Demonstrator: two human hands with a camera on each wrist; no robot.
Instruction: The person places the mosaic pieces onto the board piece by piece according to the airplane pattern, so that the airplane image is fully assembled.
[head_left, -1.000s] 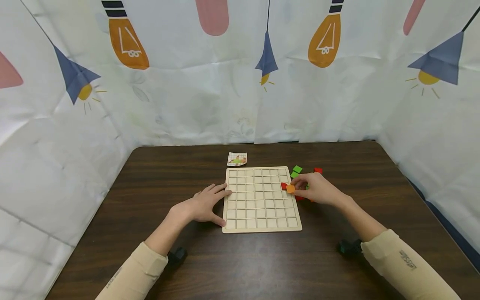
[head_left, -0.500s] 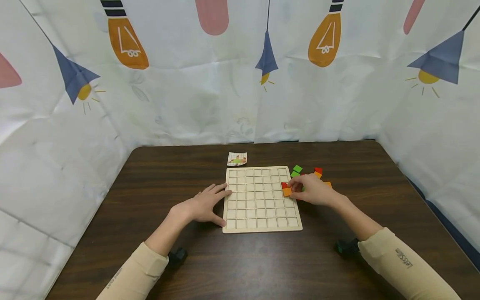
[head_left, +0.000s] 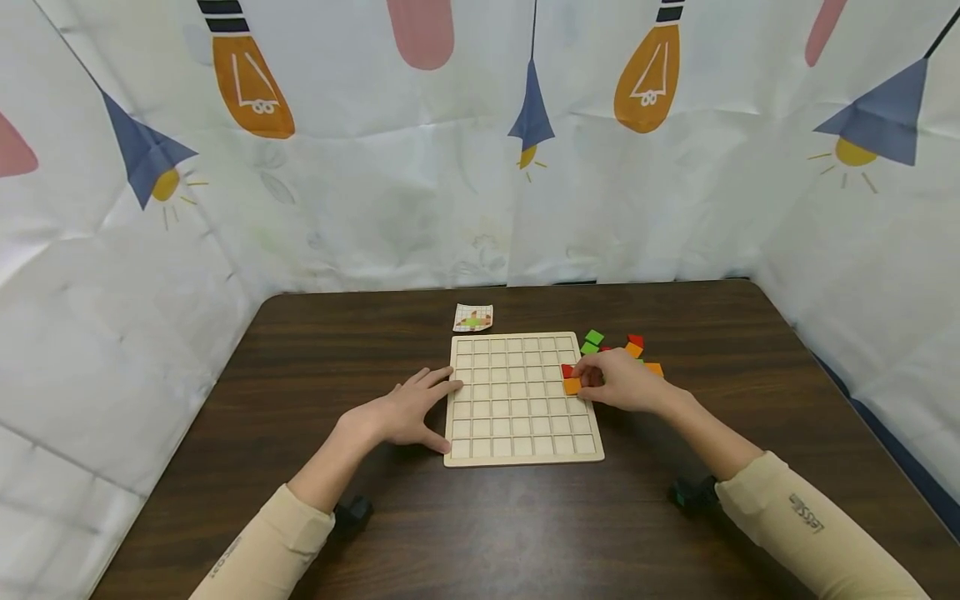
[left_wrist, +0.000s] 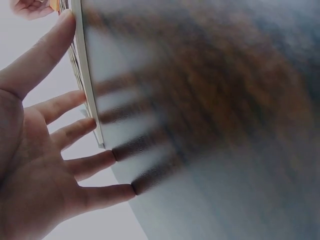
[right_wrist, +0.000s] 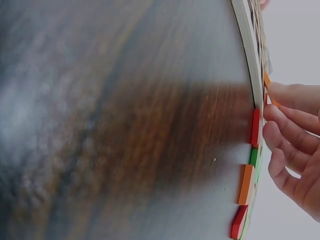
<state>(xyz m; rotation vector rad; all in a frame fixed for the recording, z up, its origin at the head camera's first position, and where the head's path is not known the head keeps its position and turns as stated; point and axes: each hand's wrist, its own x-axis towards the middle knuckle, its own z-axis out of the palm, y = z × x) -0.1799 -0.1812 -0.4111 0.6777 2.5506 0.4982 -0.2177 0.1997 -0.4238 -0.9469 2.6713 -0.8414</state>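
A pale wooden grid board (head_left: 510,429) lies on the dark table. My left hand (head_left: 408,408) is spread against its left edge, thumb near the lower corner and fingertips on the rim. In the left wrist view the thumb and two fingers of the left hand (left_wrist: 45,165) meet the board's edge. With thumb and index finger, my right hand (head_left: 618,379) holds the right side of an orange square tile (head_left: 572,387) on the board's right columns. Just above that tile sits a red tile (head_left: 567,370). In the right wrist view, the fingertips partly hide the orange tile (right_wrist: 267,79).
Loose green tiles (head_left: 594,337), a red tile (head_left: 635,341) and orange tiles (head_left: 654,369) lie right of the board, some behind the right hand. A small printed pattern card (head_left: 473,317) lies beyond the board. Printed cloth (head_left: 420,200) hangs behind the table.
My right hand has carried the orange tile left and slightly down to a spot under the red tile. Over the last half second it has barely moved. The left hand stays put.
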